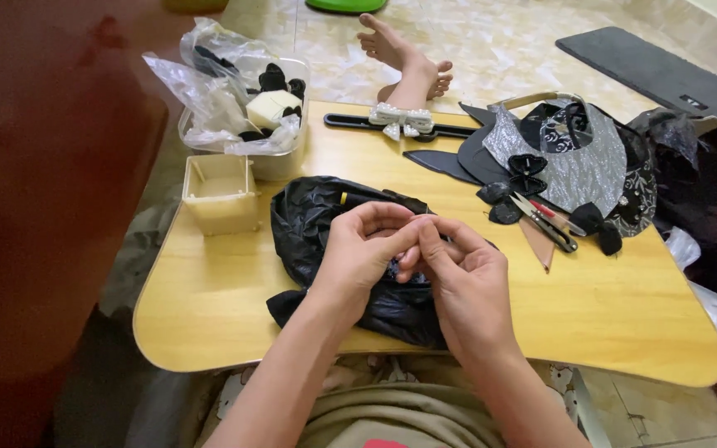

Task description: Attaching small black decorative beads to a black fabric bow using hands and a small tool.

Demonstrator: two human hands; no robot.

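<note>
At the frame centre, the left hand and the right hand pinch together something small — too hidden to name. They touch over a black plastic bag on the wooden lap table — scissors lie at right.

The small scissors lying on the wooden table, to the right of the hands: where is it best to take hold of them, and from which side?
Probably grip the scissors at mid-length, from above. They lie flat on the table, slanting from upper left to lower right, and the right hand is nearest. Which end is the blades is too small to tell.

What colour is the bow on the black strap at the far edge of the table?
Silvery white, sparkly: the bow on the black strap shows best in the head view.
</note>
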